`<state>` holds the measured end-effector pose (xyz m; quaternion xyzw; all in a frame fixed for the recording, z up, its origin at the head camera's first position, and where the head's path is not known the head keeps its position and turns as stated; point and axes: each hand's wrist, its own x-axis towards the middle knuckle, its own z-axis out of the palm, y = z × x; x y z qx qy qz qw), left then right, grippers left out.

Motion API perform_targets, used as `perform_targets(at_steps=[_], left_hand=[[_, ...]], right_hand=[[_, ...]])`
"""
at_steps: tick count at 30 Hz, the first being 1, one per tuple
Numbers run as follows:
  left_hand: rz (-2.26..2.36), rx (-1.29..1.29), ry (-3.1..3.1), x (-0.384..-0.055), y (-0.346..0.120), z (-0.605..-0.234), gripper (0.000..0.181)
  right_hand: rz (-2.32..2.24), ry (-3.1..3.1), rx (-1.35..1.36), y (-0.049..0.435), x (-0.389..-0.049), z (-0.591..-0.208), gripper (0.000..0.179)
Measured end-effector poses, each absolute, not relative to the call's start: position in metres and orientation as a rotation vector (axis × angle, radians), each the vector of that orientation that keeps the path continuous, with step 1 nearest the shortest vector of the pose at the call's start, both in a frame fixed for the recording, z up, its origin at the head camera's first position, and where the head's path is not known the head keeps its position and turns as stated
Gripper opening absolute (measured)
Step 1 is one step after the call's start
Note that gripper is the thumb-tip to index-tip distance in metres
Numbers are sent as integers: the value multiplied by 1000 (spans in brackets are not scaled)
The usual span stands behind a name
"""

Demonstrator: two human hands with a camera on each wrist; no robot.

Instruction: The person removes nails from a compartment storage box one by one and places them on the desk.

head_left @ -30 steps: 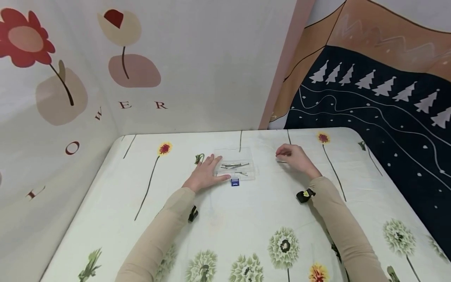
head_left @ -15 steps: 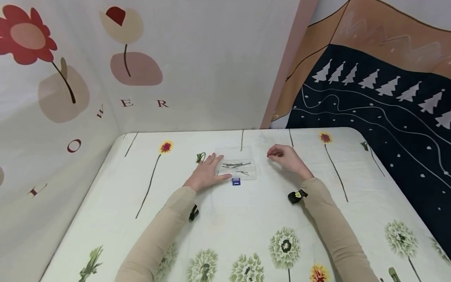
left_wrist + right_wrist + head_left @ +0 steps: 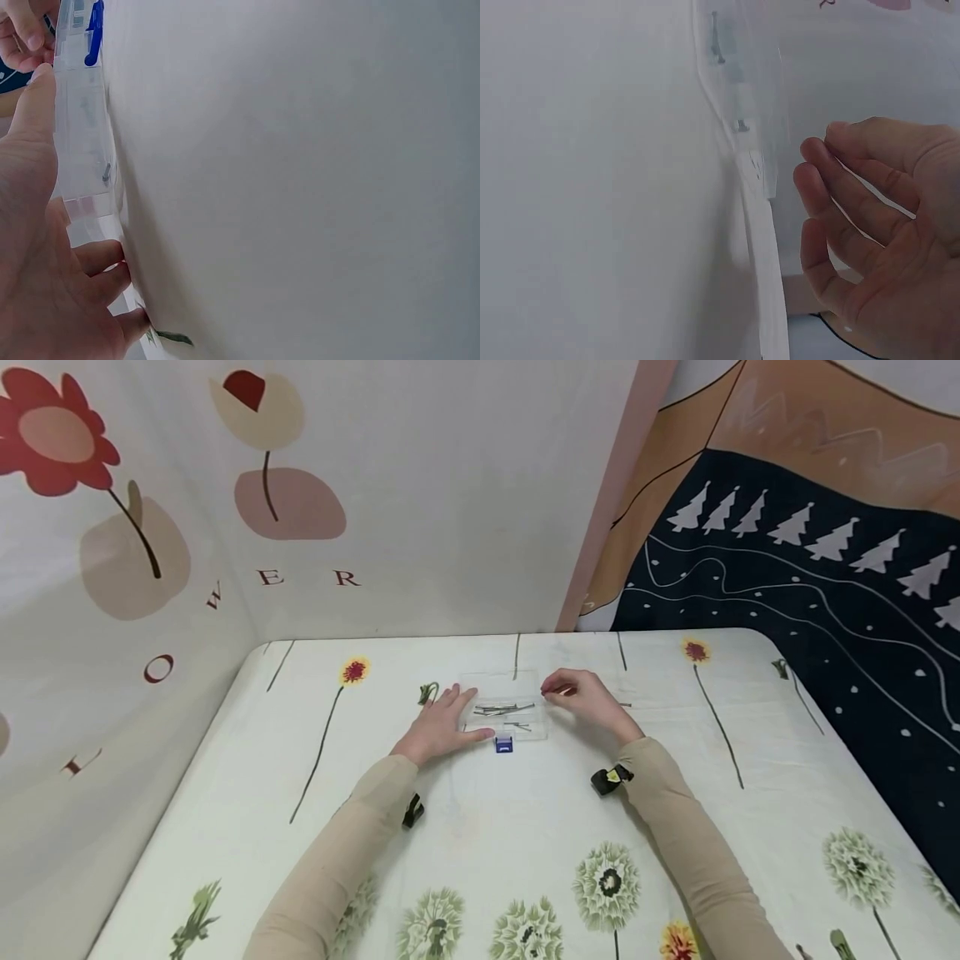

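Observation:
A clear plastic box (image 3: pixel 542 727) with a blue clasp (image 3: pixel 504 744) lies on the table, several thin metal screws or nails (image 3: pixel 498 710) inside it. My left hand (image 3: pixel 438 727) rests at its left side with fingers spread and the thumb along the front; in the left wrist view its fingertips touch the cloth. At the box's right side is my right hand (image 3: pixel 588 697), thumb and forefinger tips close together. Its wrist view shows these fingers (image 3: pixel 832 176) curved beside the clear plastic edge. I cannot tell whether anything small is pinched there.
A thin short piece (image 3: pixel 626 704) shows on the cloth behind my right wrist. The table (image 3: pixel 450 843) has a flower-printed cloth, and printed hangings (image 3: pixel 420 510) rise along its back and sides. A black wrist camera (image 3: pixel 611 779) sits below my right wrist.
My right hand has moved left across the cloth to the box's right side, its fingertips kept close together. My left hand and the box have stayed in place.

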<state>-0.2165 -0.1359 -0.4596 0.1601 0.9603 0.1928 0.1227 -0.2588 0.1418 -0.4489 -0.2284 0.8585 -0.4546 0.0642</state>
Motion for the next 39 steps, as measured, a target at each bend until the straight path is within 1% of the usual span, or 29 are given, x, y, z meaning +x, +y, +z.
perform_targets(at_steps=[12, 17, 23, 35, 39], left_hand=[[584, 438, 2781, -217, -135, -458, 91], [594, 441, 2782, -218, -136, -459, 93], [558, 423, 2778, -218, -135, -459, 90], [561, 438, 2776, -218, -135, -459, 90], [559, 434, 2774, -217, -135, -457, 90]], right_hand=[[-1357, 2548, -764, 120, -259, -448, 14], [-1284, 2555, -829, 111, -261, -452, 12], [-1210, 2570, -849, 100, -264, -460, 11], [-852, 2627, -903, 91, -265, -460, 23], [-809, 2612, -912, 90, -263, -459, 25]])
